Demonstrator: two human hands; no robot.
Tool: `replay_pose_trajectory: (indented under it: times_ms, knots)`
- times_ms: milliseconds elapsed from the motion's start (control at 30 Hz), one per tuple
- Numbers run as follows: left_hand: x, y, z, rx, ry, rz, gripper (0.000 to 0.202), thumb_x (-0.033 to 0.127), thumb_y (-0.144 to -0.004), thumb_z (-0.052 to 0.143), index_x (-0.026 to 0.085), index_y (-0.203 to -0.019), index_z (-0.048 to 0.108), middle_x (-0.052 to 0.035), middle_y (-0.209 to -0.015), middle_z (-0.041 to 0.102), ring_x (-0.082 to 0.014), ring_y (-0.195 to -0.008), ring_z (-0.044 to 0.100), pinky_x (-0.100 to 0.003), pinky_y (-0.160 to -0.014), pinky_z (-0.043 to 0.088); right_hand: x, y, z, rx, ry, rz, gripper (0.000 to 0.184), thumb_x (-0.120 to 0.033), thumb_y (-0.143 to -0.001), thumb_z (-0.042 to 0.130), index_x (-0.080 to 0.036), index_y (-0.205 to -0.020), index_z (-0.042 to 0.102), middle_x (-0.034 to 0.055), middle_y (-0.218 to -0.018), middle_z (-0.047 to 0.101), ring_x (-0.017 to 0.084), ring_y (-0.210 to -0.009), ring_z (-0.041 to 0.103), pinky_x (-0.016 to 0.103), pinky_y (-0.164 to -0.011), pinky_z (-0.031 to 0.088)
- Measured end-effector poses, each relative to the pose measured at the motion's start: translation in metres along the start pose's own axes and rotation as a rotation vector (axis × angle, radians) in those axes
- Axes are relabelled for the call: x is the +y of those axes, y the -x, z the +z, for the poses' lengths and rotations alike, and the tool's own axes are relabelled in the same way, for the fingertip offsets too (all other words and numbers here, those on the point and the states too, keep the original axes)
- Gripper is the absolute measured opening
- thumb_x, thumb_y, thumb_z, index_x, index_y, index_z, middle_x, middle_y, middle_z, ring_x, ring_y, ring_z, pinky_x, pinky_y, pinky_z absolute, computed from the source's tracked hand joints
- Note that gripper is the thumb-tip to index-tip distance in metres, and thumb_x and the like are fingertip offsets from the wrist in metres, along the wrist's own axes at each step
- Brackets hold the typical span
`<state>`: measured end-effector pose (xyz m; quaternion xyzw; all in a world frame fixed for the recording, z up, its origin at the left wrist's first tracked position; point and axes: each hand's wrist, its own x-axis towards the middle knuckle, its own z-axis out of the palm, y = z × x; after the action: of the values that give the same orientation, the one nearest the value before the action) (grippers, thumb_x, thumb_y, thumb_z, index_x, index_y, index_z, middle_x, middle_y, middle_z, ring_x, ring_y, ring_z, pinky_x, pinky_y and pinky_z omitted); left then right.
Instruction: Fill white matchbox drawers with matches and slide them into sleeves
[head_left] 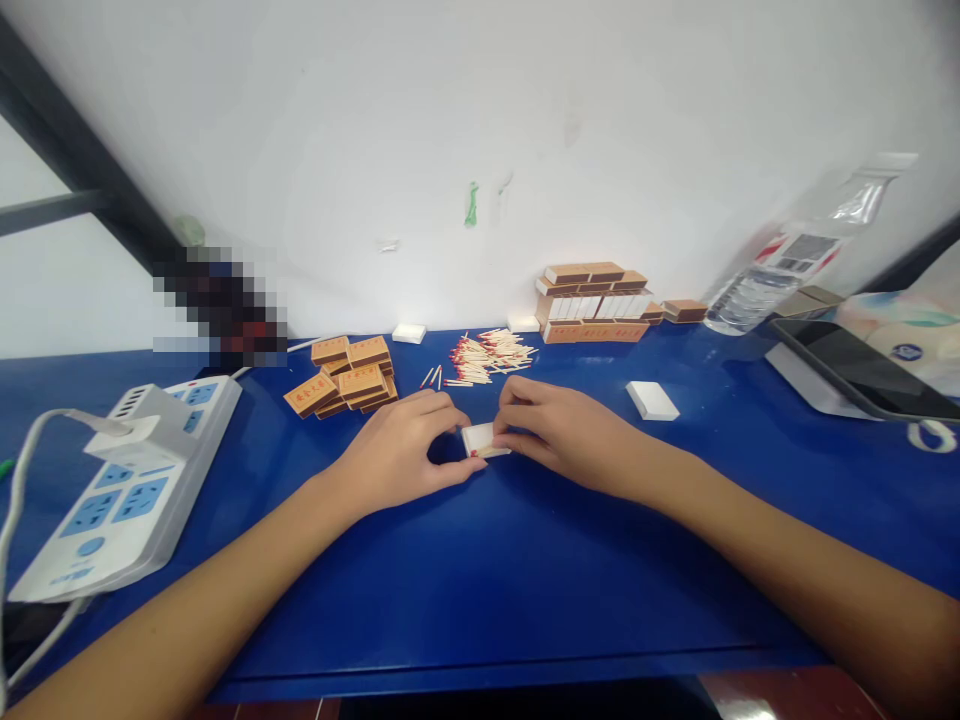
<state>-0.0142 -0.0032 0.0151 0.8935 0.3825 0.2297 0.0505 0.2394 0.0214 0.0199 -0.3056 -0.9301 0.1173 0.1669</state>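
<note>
A small white matchbox tray [478, 438] lies on the blue tabletop between my hands. My left hand [409, 440] steadies its left end between thumb and fingers. At the tray's right side, my right hand [544, 425] pinches a few matches [484, 453], laid along the near edge with red heads to the left. Its fingers hide part of the tray and how many matches there are. Just beyond my hands is a loose heap of red-tipped matches [487, 355]. A few single matches [433, 377] lie left of the heap.
Orange matchboxes [364, 380] are piled at left, and a neat stack of boxes [596, 305] stands against the wall. White trays [652, 400] lie about. A power strip [142, 500] is far left; a bottle [795, 260] and phone [870, 368] are at right.
</note>
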Motion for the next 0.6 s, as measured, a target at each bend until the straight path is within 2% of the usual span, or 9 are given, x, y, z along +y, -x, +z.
replay_pose_trajectory:
  times_ms: [133,267,367,500,600]
  knots:
    - [0.001,0.0,0.0,-0.006,0.001,0.001,0.03,0.044,-0.091,0.078,0.018,-0.105,0.072,-0.0054,-0.099,0.073,-0.022,-0.088,0.069,-0.035,-0.073,0.053,-0.001,0.0,0.0,-0.003,-0.065,0.002,0.017,-0.026,-0.106,0.058,-0.019,-0.099,0.072,0.0061,-0.102,0.063,0.017,-0.082,0.062,0.032,-0.075,0.049]
    - [0.002,0.001,-0.001,-0.015,-0.003,-0.022,0.03,0.043,-0.092,0.077,0.019,-0.108,0.072,-0.0046,-0.095,0.071,-0.022,-0.087,0.069,-0.034,-0.073,0.053,0.008,-0.008,0.001,0.148,-0.066,0.052,0.016,-0.026,-0.105,0.058,-0.02,-0.095,0.068,0.0053,-0.095,0.063,0.017,-0.081,0.06,0.031,-0.073,0.046]
    - [0.003,0.001,-0.001,-0.031,0.009,-0.039,0.029,0.042,-0.092,0.077,0.019,-0.11,0.071,-0.0044,-0.096,0.071,-0.0223,-0.089,0.068,-0.035,-0.076,0.054,0.023,-0.024,0.004,0.224,-0.034,0.126,0.007,-0.024,-0.1,0.065,-0.019,-0.094,0.067,0.0045,-0.094,0.064,0.018,-0.08,0.058,0.031,-0.073,0.044]
    - [0.003,0.0,-0.001,-0.052,0.011,-0.06,0.03,0.042,-0.092,0.077,0.019,-0.11,0.071,-0.0042,-0.096,0.071,-0.0228,-0.09,0.068,-0.036,-0.077,0.054,0.041,-0.048,0.011,0.207,-0.04,0.124,0.008,-0.025,-0.096,0.07,-0.019,-0.099,0.068,0.0051,-0.098,0.065,0.019,-0.085,0.06,0.031,-0.076,0.044]
    - [0.001,0.001,-0.001,-0.051,0.013,-0.066,0.029,0.041,-0.091,0.077,0.019,-0.109,0.071,-0.0042,-0.096,0.071,-0.0227,-0.09,0.069,-0.035,-0.077,0.053,0.045,-0.058,0.017,0.169,-0.006,0.113,0.008,-0.026,-0.097,0.067,-0.019,-0.098,0.067,0.0065,-0.099,0.065,0.02,-0.089,0.061,0.032,-0.078,0.045]
